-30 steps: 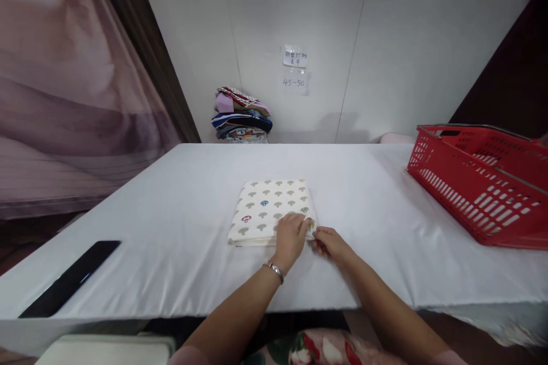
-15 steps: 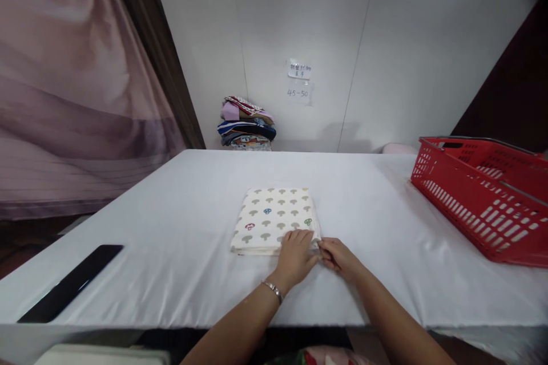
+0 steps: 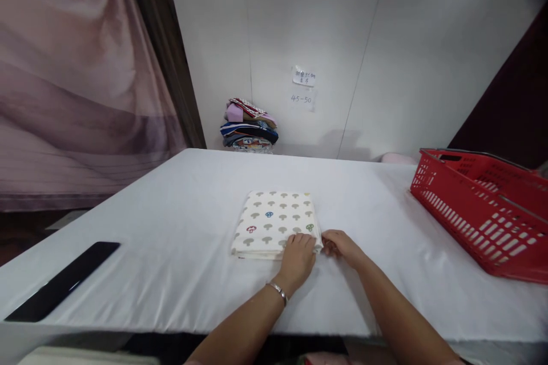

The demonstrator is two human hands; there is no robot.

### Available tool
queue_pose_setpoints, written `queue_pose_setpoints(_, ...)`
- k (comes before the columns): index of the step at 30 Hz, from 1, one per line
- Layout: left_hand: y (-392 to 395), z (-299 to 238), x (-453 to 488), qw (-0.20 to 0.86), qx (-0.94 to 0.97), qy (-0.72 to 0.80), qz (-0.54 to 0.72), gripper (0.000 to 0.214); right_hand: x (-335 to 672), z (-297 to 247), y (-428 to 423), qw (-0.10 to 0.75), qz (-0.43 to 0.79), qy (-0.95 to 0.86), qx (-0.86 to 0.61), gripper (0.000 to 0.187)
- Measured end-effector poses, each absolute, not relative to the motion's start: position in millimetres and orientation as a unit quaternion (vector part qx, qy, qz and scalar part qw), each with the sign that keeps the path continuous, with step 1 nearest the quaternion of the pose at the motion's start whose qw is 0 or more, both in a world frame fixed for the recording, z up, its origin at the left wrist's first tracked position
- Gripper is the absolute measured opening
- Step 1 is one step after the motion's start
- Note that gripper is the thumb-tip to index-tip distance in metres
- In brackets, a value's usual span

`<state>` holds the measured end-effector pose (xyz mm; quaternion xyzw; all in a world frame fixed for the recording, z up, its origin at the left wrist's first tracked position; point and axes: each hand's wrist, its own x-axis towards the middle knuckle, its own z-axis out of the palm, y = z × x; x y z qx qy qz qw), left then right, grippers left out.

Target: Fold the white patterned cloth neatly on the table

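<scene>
A folded white cloth (image 3: 276, 219) with grey, blue, red and green mushroom prints lies flat near the middle of the table. My left hand (image 3: 298, 259), with a silver bracelet at the wrist, grips its front right edge, fingers curved over the top; the thumb is mostly hidden. At the cloth's right front corner, my right hand (image 3: 340, 246) is closed, its fingertips pinching the edge of the fabric. What lies inside the folds is hidden.
A red plastic basket (image 3: 483, 211) stands at the table's right side. On the left lies a flat black object (image 3: 64, 279). Behind the table's far edge rises a stack of folded fabrics (image 3: 249, 125) against the wall, under paper notes (image 3: 303, 88). A pink curtain (image 3: 77, 80) hangs at left.
The view has shifted slightly. My left thumb has drawn in from the corner, and my right fingers have moved slightly along the cloth's right edge. The cloth stays in place.
</scene>
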<state>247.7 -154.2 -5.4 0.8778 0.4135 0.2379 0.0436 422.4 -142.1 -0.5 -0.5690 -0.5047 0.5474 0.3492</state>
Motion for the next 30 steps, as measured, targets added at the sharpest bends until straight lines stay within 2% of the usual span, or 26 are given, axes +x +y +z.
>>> queue_pose_setpoints(3, -155, -6, 248, 0.043, 0.881, 0.409, 0.234, 0.026, 418, -2, -123, 0.359, 0.480, -0.503, -0.623, 0.030)
queue_pose_setpoints(9, -158, -7, 247, 0.029, 0.882, 0.410, 0.228, 0.026, 407, -3, -92, 0.385, 0.332, -0.539, -0.672, 0.021)
queue_pose_setpoints(14, -159, -11, 246, 0.023, 0.882, 0.405, 0.239, 0.026, 400, -1, -85, 0.277, 0.237, -0.610, -0.703, 0.022)
queue_pose_setpoints(20, -159, -14, 246, 0.018, 0.883, 0.403, 0.242, 0.028, 398, 1, -83, 0.253, 0.214, -0.627, -0.705, 0.011)
queue_pose_setpoints(26, -158, -16, 246, 0.011, 0.884, 0.402, 0.237, 0.027, 395, 2, -84, 0.245, 0.193, -0.626, -0.714, 0.022)
queue_pose_setpoints(30, -158, -18, 245, 0.005, 0.883, 0.404, 0.237, 0.028, 394, 1, -85, 0.271, 0.173, -0.634, -0.704, 0.021)
